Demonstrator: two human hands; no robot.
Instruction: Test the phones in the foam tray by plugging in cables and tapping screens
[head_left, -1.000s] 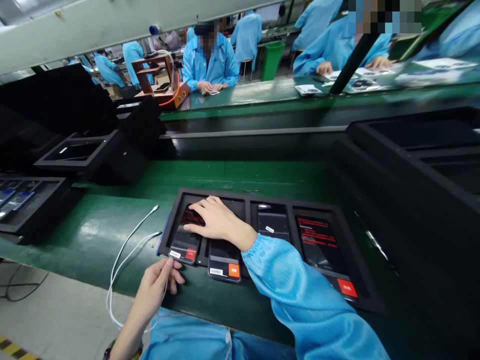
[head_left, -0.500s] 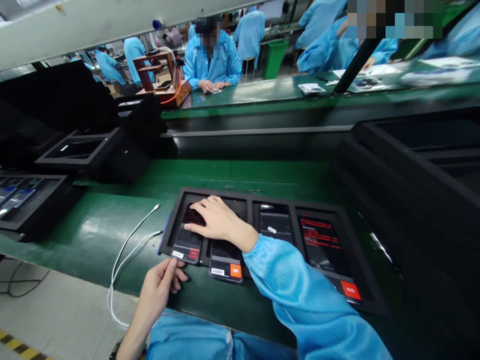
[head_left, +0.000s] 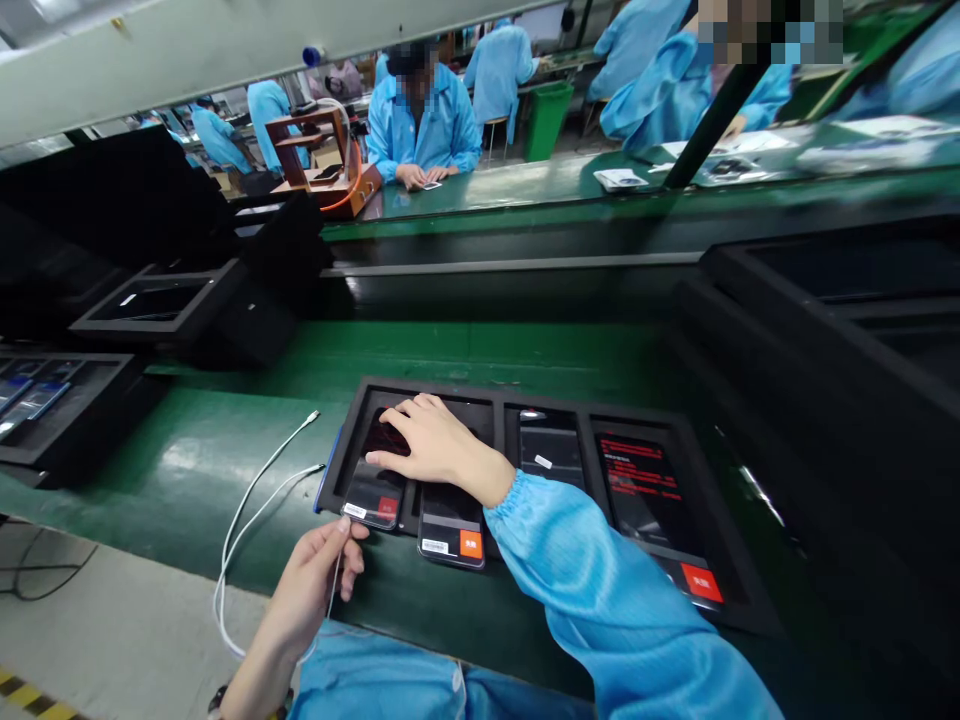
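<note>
Your left hand [head_left: 319,575] has thumb and forefinger pinched near the tip of a thin white cable [head_left: 335,585], right at the near edge of the leftmost phone [head_left: 371,490]; the other fingers curl loosely. Whether the plug sits in the port, you cannot tell from here. Your right hand [head_left: 439,445] is palm down with fingers spread, thumb and fingertips over that phone's upper part, gripping nothing.

That phone lies screen up in the left end of the black foam tray [head_left: 499,430], its lower end at the near rim. Light, flat pressure there should brace it best, with the plug square to the edge and no twist.

Beside it, the second phone [head_left: 450,525] juts past the rim, so mind your right wrist. On the bench [head_left: 195,440], loose white cables [head_left: 223,575] curve left of the tray.
</note>
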